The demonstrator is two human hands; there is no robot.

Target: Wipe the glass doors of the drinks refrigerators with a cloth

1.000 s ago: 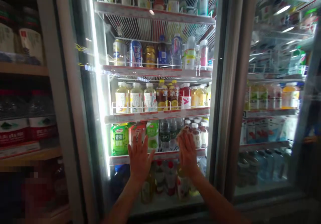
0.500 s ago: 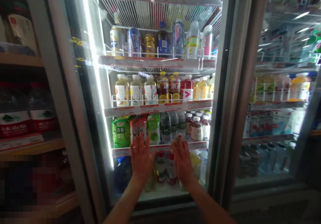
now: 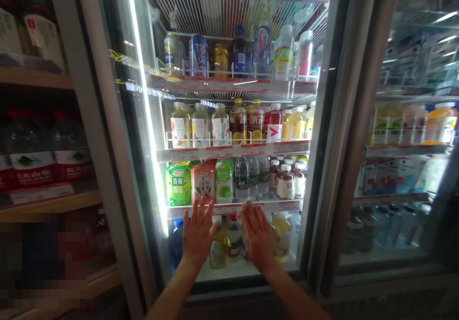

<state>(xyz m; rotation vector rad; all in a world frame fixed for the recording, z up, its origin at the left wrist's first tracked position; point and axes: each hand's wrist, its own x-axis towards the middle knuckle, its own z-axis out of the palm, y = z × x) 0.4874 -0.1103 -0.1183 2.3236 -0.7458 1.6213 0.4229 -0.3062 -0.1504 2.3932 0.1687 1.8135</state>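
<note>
Both my hands rest on the glass door (image 3: pixel 124 133) of a lit drinks fridge, low down, in front of the bottom shelf. My left hand (image 3: pixel 197 234) lies flat on the glass with fingers spread and holds nothing. My right hand (image 3: pixel 256 234) is a little to its right, fingers together, pressing a small pale wad that looks like a cloth (image 3: pixel 245 205) against the glass at its fingertips. Behind the glass by my hands stand green and red juice cartons (image 3: pixel 190 182) and small bottles (image 3: pixel 229 236).
Inside, wire shelves (image 3: pixel 233 150) hold rows of bottles and cans. A second fridge door (image 3: pixel 401 167) stands to the right, past a grey post (image 3: pixel 344 167). Wooden shelves (image 3: pixel 46 204) with packed water bottles are on the left.
Both hands have slid down the glass, from the level of the carton shelf to in front of the bottom shelf. The right hand has also moved slightly left.
</note>
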